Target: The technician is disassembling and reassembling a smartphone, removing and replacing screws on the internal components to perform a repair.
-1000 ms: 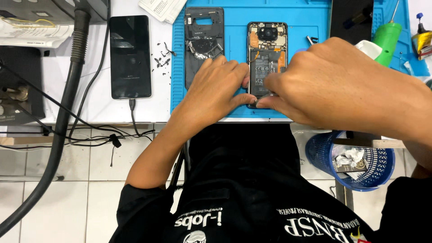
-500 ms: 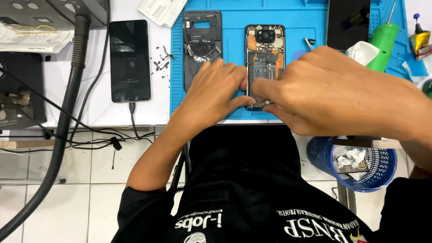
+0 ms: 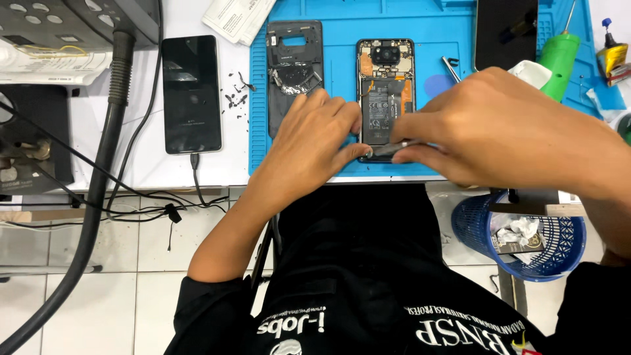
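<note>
Scene: we look down at a white counter (image 3: 131, 167) carrying a blue repair mat (image 3: 328, 59).
Phone: the opened smartphone (image 3: 384, 85) lies face down in the middle of the mat, its battery and circuit board bared.
Left hand: our left hand (image 3: 315, 135) rests on the phone's near left edge, fingers curled, pinning it without enclosing it.
Right hand: our right hand (image 3: 490, 128) has its grip closed on a slim metal tool (image 3: 391, 150), tip at the phone's near end.
Progress: the back cover is already off; the removed black frame (image 3: 294, 72) lies just left, loose screws (image 3: 235, 98) scattered beside it. The battery is still seated, so inner work appears unfinished.
Change: against the earlier frame, the right hand has shifted right, baring more of the phone.
Surroundings: a dark intact phone (image 3: 191, 92) lies far left; a blue basket (image 3: 526, 240) stands below.
</note>
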